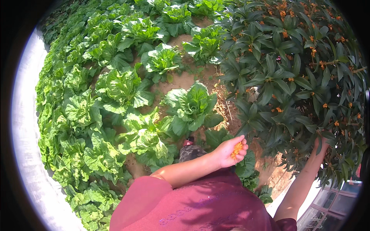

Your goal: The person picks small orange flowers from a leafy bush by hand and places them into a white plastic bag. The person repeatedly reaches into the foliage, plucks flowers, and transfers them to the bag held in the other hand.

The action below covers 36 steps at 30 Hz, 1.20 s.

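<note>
My left hand (228, 151) is cupped in front of my body, its fingers curled round a small heap of orange blossoms (236, 150). To the right stands a dense shrub (269, 77) with dark green leaves and clusters of small orange flowers (283, 13). My right arm reaches into its lower foliage. Only the back part of my right hand (323, 144) shows there; leaves hide the fingers, so what they touch is out of sight.
Rows of leafy green cabbages (192, 106) cover the ground ahead and to the left, with brown soil (179, 81) between them. A pale paved strip (31, 115) curves along the left edge. Window-like framed panes (331, 204) appear at the lower right.
</note>
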### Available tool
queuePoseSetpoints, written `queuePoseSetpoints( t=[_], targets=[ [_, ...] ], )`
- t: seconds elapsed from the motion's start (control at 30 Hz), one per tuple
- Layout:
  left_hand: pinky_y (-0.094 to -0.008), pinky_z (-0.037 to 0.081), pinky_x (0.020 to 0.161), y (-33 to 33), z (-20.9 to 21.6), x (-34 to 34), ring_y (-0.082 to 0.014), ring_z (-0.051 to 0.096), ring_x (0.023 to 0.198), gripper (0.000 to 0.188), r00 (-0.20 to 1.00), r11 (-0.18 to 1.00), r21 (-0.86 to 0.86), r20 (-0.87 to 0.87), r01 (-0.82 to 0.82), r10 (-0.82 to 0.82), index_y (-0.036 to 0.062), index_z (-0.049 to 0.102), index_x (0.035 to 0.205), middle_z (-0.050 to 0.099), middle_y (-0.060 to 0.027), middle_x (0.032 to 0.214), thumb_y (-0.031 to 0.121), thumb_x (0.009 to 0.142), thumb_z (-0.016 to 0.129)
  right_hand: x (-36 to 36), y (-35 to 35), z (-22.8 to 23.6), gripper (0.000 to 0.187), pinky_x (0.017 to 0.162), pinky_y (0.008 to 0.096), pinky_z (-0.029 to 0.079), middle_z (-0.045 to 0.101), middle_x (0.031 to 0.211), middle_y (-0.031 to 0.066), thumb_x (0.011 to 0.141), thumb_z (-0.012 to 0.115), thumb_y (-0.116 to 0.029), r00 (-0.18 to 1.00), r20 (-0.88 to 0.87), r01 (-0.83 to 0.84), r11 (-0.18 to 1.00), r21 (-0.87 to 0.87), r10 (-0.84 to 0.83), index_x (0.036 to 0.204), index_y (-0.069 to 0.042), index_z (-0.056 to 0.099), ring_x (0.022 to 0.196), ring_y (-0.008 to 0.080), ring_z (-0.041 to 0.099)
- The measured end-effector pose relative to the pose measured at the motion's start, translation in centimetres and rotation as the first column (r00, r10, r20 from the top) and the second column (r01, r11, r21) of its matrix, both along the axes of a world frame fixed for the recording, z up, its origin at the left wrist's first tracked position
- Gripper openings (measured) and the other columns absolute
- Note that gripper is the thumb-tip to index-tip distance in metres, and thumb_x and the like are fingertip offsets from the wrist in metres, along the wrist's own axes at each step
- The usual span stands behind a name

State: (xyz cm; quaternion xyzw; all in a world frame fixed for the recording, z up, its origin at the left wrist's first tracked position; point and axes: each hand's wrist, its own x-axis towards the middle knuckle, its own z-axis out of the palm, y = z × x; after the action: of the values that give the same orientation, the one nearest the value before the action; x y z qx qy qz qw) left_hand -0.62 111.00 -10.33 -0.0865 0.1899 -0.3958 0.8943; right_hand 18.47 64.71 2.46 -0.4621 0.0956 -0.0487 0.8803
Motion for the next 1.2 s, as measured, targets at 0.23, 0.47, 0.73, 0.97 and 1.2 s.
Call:
queuePoseSetpoints(
  t=[0.23,0.47,0.73,0.97,1.2],
  targets=[
    [-0.0184,0.032,0.042,-0.5,0.2,-0.5,-0.0105,0.042,0.058,0.022,0.999,0.999,0.003,0.020,0.049,-0.049,0.0091,0.049,0.084,0.046,-0.0028,0.074,0.028,0.095,0.047,-8.4,13.9,-0.6,0.026,0.033,0.0240,0.023,0.048,0.066,-0.0033,0.093,0.045,-0.036,0.979,-0.059,0.164,0.931,-0.326,-0.193,0.090,-0.013,0.056,0.043,0.0089,0.037],
    [-0.0191,0.031,0.043,-1.9,1.2,0.3,-0.0094,0.040,0.057,0.022,0.994,0.993,0.059,0.002,0.105,-0.105,0.0087,0.048,0.082,0.046,-0.0024,0.073,0.027,0.095,0.047,-8.3,16.1,2.5,0.018,0.038,0.0180,0.023,0.042,0.069,0.0001,0.094,0.046,-0.016,0.996,0.055,-0.090,0.849,0.521,0.072,0.087,0.000,0.051,0.052,0.0058,0.032],
    [-0.0194,0.030,0.043,-5.2,1.7,-0.7,-0.0094,0.037,0.056,0.022,0.971,0.961,0.137,-0.012,0.238,-0.239,0.0089,0.047,0.082,0.042,-0.0014,0.072,0.026,0.096,0.044,-16.5,15.2,-3.7,0.029,0.071,0.0323,0.057,0.062,0.093,0.0143,0.095,0.045,-0.025,0.986,0.072,-0.158,0.739,0.655,0.148,0.100,0.002,0.054,0.080,0.0222,0.064],
    [-0.0201,0.031,0.042,-12.5,1.6,-4.4,-0.0098,0.037,0.056,0.023,0.906,0.884,0.202,-0.066,0.422,-0.418,0.0084,0.046,0.081,0.042,-0.0018,0.072,0.025,0.096,0.042,-30.2,10.9,-10.5,0.028,0.050,0.0229,0.049,0.054,0.070,0.0030,0.093,0.049,-0.031,0.996,-0.088,0.055,0.688,0.723,0.013,0.078,-0.008,0.055,0.058,0.0120,0.052],
    [-0.0206,0.030,0.042,-22.1,0.8,-10.3,-0.0101,0.037,0.056,0.023,0.779,0.742,0.250,-0.107,0.623,-0.618,0.0078,0.046,0.082,0.042,-0.0029,0.072,0.025,0.097,0.041,-48.0,5.7,-16.6,0.040,0.038,0.0203,0.021,0.041,0.059,0.0005,0.093,0.045,-0.041,0.840,-0.481,0.516,0.642,0.567,-0.250,0.065,-0.013,0.043,0.046,0.0084,0.031]
  ],
)
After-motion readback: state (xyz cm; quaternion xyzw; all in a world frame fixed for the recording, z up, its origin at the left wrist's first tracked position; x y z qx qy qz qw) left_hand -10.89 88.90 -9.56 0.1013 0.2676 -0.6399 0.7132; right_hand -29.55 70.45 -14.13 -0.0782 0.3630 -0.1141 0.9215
